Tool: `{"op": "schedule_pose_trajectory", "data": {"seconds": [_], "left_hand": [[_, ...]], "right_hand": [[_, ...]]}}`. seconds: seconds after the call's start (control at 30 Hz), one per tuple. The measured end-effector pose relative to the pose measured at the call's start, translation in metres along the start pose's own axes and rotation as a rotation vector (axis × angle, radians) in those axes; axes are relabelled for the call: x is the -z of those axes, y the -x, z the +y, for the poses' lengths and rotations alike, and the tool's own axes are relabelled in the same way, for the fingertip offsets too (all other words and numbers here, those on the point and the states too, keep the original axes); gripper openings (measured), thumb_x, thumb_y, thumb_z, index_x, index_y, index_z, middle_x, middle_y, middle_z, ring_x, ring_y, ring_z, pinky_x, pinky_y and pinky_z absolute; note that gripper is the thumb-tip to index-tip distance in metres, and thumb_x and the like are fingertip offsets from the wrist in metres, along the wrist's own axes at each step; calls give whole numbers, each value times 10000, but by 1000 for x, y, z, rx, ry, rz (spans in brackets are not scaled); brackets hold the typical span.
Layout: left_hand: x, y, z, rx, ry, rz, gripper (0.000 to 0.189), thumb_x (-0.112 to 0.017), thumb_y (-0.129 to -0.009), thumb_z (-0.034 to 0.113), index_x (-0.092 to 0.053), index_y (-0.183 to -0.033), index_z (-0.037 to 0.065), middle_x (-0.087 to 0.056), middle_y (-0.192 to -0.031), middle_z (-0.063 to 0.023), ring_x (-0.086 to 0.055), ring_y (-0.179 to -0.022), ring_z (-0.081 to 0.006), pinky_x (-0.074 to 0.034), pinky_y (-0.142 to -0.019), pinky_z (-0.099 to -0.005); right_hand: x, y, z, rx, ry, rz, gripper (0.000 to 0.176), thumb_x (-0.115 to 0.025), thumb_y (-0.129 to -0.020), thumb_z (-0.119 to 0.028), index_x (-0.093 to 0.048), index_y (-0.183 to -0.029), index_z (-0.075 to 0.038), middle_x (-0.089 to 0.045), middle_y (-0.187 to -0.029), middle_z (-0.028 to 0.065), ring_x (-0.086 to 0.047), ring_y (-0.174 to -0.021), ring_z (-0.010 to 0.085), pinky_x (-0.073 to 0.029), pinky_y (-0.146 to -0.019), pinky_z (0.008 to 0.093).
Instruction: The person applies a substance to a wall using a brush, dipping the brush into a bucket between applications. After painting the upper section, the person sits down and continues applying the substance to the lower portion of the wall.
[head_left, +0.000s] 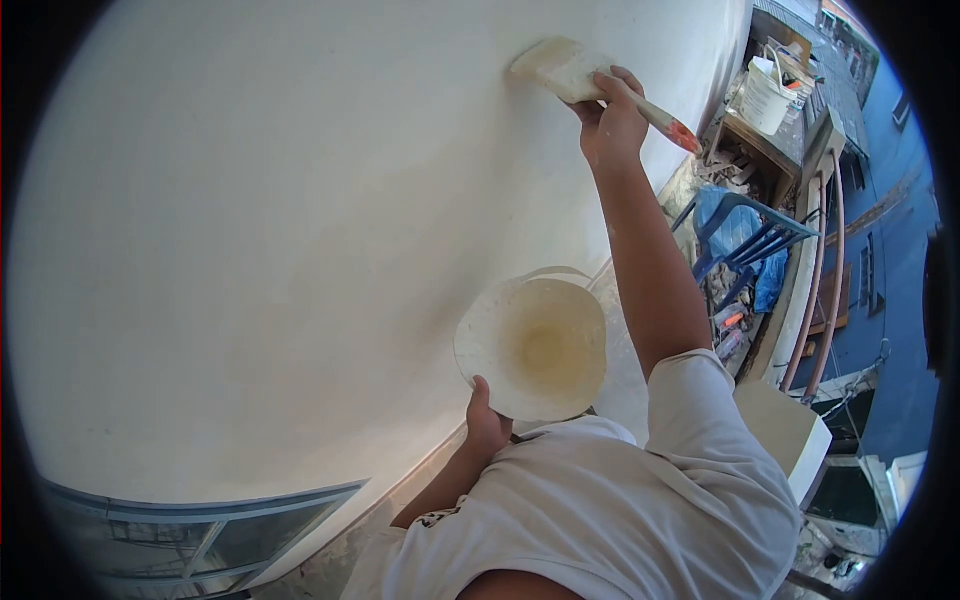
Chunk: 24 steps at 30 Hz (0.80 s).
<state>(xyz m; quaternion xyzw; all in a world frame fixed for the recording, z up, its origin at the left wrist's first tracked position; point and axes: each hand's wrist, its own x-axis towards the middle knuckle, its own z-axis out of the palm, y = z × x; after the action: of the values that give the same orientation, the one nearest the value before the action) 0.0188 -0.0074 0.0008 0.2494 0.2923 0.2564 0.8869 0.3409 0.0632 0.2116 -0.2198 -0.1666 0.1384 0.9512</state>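
Observation:
My right hand is closed round a wide brush near the base of its bristles. The brush's pale handle with a red end points down and to the right, and its bristles lie against the white wall. Lower down, my left hand grips the rim of a white bucket, thumb over the edge. The bucket is tilted so that its inside shows, with a pale yellowish bottom. The fingers under the rim are hidden.
On the right, a blue plastic chair stands by blue bags and bottles. Behind it, a white bucket sits on a wooden table. Rails run along the ledge. A window is at the lower left.

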Motion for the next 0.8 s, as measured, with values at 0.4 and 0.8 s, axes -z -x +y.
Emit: {"op": "schedule_pose_trajectory", "data": {"seconds": [0.4,0.8], "left_hand": [[0,-3,2,-47,53,-1,585,-343,-926,439,-234,-1347,47,-368,-1340,-115,-357,-1238,-258,-287,-1031,-396],[0,0,-1,-73,68,32,584,-356,-924,432,-238,-1346,46,-362,-1346,-111,-348,-1244,-260,-274,-1037,-396]], "right_hand": [[18,-2,5,-55,45,46,353,-522,-751,31,-390,-1072,-32,-438,-1068,168,-523,-984,348,-540,-763,473],[-15,-31,-11,36,11,-71,348,-513,-773,19,-393,-1100,20,-428,-1058,170,-530,-953,356,-549,-749,465]]}}
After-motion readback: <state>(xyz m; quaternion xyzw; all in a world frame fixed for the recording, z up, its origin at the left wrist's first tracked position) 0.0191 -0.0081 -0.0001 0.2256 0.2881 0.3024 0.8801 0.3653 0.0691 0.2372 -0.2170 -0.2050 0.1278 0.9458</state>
